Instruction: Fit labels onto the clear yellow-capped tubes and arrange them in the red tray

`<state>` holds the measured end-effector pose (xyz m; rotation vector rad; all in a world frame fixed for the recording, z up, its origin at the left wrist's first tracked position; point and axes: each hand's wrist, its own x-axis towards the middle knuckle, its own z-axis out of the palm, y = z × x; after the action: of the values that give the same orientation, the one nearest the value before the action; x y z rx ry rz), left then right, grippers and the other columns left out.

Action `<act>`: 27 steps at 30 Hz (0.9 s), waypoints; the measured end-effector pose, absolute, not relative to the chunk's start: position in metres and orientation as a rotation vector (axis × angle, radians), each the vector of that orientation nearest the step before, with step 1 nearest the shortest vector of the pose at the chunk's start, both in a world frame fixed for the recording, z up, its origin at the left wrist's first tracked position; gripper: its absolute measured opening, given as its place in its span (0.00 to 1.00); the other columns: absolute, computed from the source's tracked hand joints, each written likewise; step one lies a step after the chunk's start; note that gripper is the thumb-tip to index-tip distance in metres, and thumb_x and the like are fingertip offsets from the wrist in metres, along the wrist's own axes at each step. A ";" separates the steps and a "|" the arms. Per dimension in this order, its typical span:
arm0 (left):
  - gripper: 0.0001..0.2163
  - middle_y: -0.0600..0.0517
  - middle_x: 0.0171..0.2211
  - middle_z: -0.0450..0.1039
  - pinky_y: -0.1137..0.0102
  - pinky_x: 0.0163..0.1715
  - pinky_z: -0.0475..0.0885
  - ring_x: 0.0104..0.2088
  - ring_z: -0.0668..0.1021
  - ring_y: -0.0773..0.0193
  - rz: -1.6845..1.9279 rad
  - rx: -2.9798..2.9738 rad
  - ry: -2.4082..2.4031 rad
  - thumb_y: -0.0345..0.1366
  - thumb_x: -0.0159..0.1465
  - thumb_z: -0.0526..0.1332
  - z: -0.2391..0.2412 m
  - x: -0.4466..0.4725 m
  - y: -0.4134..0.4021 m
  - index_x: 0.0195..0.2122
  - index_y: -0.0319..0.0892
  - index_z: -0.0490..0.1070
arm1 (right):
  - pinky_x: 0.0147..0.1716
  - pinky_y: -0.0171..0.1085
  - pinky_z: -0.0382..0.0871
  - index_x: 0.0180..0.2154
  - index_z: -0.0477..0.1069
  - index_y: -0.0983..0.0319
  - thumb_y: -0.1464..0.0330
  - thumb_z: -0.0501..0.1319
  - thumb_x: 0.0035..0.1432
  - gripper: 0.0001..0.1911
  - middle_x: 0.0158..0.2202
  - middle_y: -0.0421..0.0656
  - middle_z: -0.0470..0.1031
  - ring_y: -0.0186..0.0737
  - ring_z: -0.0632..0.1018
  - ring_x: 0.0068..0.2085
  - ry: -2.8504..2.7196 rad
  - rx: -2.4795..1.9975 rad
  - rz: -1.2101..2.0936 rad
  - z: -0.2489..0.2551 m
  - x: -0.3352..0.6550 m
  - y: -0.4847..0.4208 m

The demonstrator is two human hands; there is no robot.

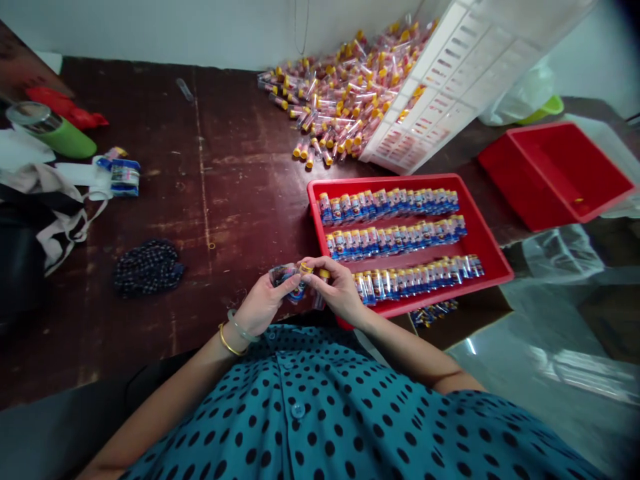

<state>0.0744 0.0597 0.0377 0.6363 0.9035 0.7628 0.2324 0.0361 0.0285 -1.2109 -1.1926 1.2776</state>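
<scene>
My left hand (264, 303) is closed around a small tube wrapped in a blue printed label (286, 277), held just above the table's near edge. My right hand (336, 288) pinches a clear tube with a yellow cap (320, 279) right beside it; the two hands touch at the fingertips. Both hover at the near left corner of a red tray (493, 250) that holds three rows of labelled tubes (395, 237). A big heap of unlabelled yellow-capped tubes (340, 93) lies at the back of the dark wooden table (220, 193).
A white rack (450, 80) leans by the heap. A second red bin (555, 173) sits at the right. A green cup (55, 133), a red item, label rolls (123, 175), a cloth bag and a dark beaded bundle (147, 267) lie at the left. Clear plastic sheets cover the right.
</scene>
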 end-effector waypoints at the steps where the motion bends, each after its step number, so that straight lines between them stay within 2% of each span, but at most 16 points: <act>1: 0.14 0.51 0.36 0.79 0.71 0.39 0.72 0.37 0.76 0.64 0.760 0.632 0.902 0.41 0.51 0.74 0.039 0.076 0.060 0.37 0.41 0.80 | 0.51 0.40 0.70 0.39 0.73 0.58 0.59 0.66 0.56 0.11 0.45 0.42 0.77 0.40 0.77 0.47 -1.189 -1.213 1.274 0.029 0.233 0.036; 3: 0.15 0.51 0.35 0.79 0.71 0.37 0.73 0.36 0.77 0.63 0.740 0.606 0.905 0.41 0.51 0.74 0.042 0.080 0.062 0.37 0.41 0.80 | 0.47 0.38 0.71 0.37 0.73 0.59 0.58 0.66 0.56 0.12 0.43 0.43 0.77 0.40 0.78 0.45 -1.176 -1.224 1.266 0.031 0.238 0.039; 6: 0.15 0.49 0.36 0.78 0.70 0.31 0.74 0.34 0.77 0.62 0.648 0.604 0.932 0.42 0.55 0.71 0.044 0.084 0.066 0.41 0.41 0.79 | 0.35 0.34 0.72 0.37 0.72 0.59 0.56 0.64 0.57 0.14 0.41 0.43 0.77 0.37 0.77 0.38 -1.147 -1.329 1.167 0.039 0.277 0.052; 8: 0.15 0.49 0.35 0.78 0.71 0.30 0.75 0.33 0.78 0.62 0.595 0.631 0.948 0.43 0.58 0.68 0.041 0.085 0.068 0.43 0.41 0.78 | 0.29 0.31 0.69 0.43 0.70 0.58 0.55 0.63 0.58 0.16 0.41 0.42 0.76 0.33 0.75 0.33 -1.135 -1.450 0.993 0.049 0.332 0.063; 11: 0.13 0.50 0.30 0.76 0.72 0.27 0.75 0.30 0.77 0.63 0.528 0.661 0.963 0.44 0.58 0.67 0.032 0.084 0.068 0.38 0.42 0.78 | 0.25 0.30 0.65 0.50 0.66 0.58 0.56 0.61 0.59 0.20 0.40 0.42 0.75 0.29 0.70 0.26 -1.154 -1.683 0.672 0.071 0.442 0.069; 15: 0.14 0.51 0.32 0.77 0.74 0.24 0.74 0.29 0.76 0.62 0.455 0.715 0.996 0.45 0.55 0.69 0.026 0.085 0.066 0.39 0.43 0.77 | 0.32 0.33 0.66 0.51 0.68 0.64 0.61 0.60 0.60 0.20 0.38 0.45 0.76 0.33 0.73 0.31 -1.207 -2.330 0.321 0.088 0.566 0.054; 19: 0.18 0.50 0.35 0.79 0.71 0.32 0.78 0.32 0.78 0.62 0.461 0.709 1.043 0.45 0.53 0.71 0.030 0.087 0.064 0.42 0.44 0.78 | 0.35 0.36 0.65 0.39 0.75 0.68 0.70 0.69 0.48 0.14 0.31 0.47 0.77 0.38 0.73 0.31 -1.193 -2.536 0.381 0.073 0.604 0.031; 22: 0.15 0.49 0.33 0.80 0.69 0.31 0.78 0.31 0.79 0.60 0.442 0.716 1.043 0.46 0.52 0.71 0.028 0.086 0.064 0.36 0.43 0.79 | 0.34 0.37 0.65 0.31 0.76 0.67 0.73 0.71 0.43 0.10 0.28 0.47 0.76 0.39 0.73 0.29 -1.167 -2.585 0.465 0.060 0.602 0.018; 25: 0.14 0.49 0.28 0.79 0.73 0.23 0.74 0.28 0.78 0.60 0.428 0.802 1.004 0.45 0.51 0.72 0.025 0.086 0.065 0.33 0.41 0.78 | 0.35 0.37 0.65 0.30 0.75 0.67 0.70 0.67 0.50 0.06 0.28 0.49 0.76 0.40 0.74 0.31 -1.109 -2.587 0.452 0.061 0.600 0.013; 27: 0.15 0.50 0.27 0.78 0.73 0.23 0.74 0.28 0.78 0.61 0.451 0.832 1.011 0.43 0.50 0.73 0.027 0.088 0.066 0.35 0.41 0.78 | 0.35 0.37 0.67 0.35 0.74 0.67 0.66 0.60 0.57 0.10 0.31 0.49 0.76 0.40 0.74 0.32 -1.086 -2.538 0.444 0.066 0.593 0.016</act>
<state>0.0879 0.0663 0.0267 0.8316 1.0107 0.4512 0.5928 0.0165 0.0659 -2.5384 -1.0861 0.4438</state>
